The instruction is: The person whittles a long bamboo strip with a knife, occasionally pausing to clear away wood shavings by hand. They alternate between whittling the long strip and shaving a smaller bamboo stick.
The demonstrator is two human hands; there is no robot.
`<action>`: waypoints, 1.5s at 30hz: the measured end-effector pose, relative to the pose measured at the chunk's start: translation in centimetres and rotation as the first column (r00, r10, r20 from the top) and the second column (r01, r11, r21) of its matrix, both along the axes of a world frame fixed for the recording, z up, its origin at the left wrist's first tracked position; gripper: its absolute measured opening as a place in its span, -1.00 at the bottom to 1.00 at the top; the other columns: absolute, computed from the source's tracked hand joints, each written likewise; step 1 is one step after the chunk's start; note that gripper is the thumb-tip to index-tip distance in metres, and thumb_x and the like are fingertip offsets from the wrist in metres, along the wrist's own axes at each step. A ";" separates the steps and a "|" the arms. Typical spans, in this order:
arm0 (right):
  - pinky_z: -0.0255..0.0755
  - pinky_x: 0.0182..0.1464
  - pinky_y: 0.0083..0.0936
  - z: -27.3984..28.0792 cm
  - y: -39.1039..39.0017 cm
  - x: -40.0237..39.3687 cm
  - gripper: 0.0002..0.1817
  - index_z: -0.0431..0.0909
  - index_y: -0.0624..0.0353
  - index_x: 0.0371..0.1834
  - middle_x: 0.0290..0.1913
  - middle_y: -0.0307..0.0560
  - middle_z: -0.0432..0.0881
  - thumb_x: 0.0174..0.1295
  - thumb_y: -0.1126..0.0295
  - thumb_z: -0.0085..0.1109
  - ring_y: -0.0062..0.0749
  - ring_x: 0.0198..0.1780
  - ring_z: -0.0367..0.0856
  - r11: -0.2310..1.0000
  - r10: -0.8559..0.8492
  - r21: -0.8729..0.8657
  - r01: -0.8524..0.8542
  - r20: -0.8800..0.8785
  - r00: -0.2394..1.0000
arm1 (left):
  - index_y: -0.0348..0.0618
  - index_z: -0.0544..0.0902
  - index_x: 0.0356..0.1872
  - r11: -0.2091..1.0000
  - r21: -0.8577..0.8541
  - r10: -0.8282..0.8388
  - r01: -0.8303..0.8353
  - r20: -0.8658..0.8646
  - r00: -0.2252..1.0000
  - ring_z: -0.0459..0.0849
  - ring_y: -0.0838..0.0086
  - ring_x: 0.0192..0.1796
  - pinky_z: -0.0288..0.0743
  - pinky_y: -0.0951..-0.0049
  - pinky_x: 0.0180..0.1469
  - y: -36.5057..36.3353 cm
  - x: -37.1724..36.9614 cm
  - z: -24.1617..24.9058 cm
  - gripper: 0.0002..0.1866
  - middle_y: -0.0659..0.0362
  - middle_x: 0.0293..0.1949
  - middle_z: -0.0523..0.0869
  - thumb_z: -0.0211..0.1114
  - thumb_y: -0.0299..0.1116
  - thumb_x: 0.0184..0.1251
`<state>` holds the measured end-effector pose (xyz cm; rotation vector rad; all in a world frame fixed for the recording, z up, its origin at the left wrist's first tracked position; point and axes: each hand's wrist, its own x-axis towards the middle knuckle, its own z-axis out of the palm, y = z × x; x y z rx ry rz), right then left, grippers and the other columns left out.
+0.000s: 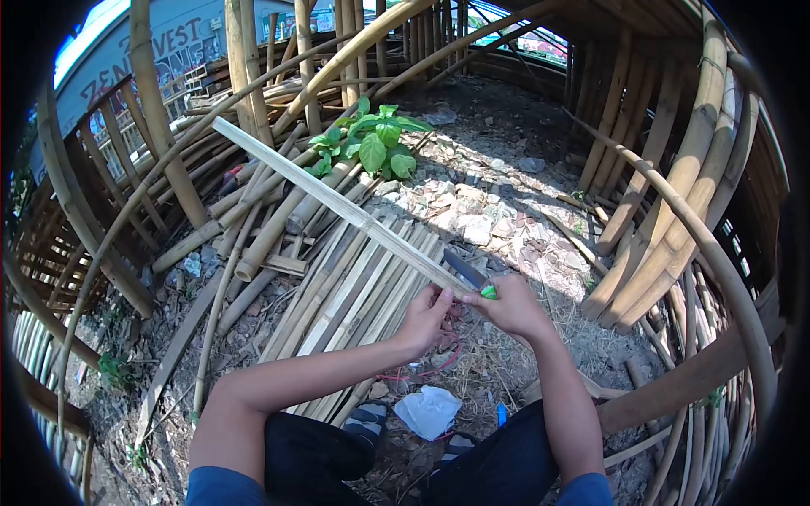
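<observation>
A long pale bamboo strip (329, 198) slants from the upper left down to my hands. My left hand (424, 322) is closed around its near end, thumb and fingers pinching it. My right hand (513, 308) grips a knife (466, 269) with a bright green handle, its dark blade pointing up and left beside the strip. The right fingers also meet the strip's end, and part of the handle is hidden in the palm. Below the strip lies a stack of split bamboo slats (354, 287), side by side on the ground.
Bamboo poles (287, 207) lie piled at the left, beside a leafy green plant (375, 139). A curved bamboo pole (675, 198) arcs across the right side. A crumpled white bag (429, 412) rests between my feet, near a red string (447, 358). Stones (477, 226) litter the ground ahead.
</observation>
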<state>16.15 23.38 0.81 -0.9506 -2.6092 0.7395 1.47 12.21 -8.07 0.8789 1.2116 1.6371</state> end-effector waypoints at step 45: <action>0.01 -0.70 -0.73 -0.8 8.2 14.8 -0.53 0.55 0.36 -0.03 -0.34 -0.15 0.61 0.41 0.07 0.27 -0.73 -0.66 0.27 0.738 -0.594 -0.661 -0.137 -0.732 0.334 | -0.14 0.49 0.01 0.822 0.079 0.443 -0.564 0.534 0.721 0.56 0.37 -0.10 0.54 0.30 -0.07 -2.6 -17.3 3.0 -0.70 0.18 -0.10 0.60 0.09 -0.10 0.63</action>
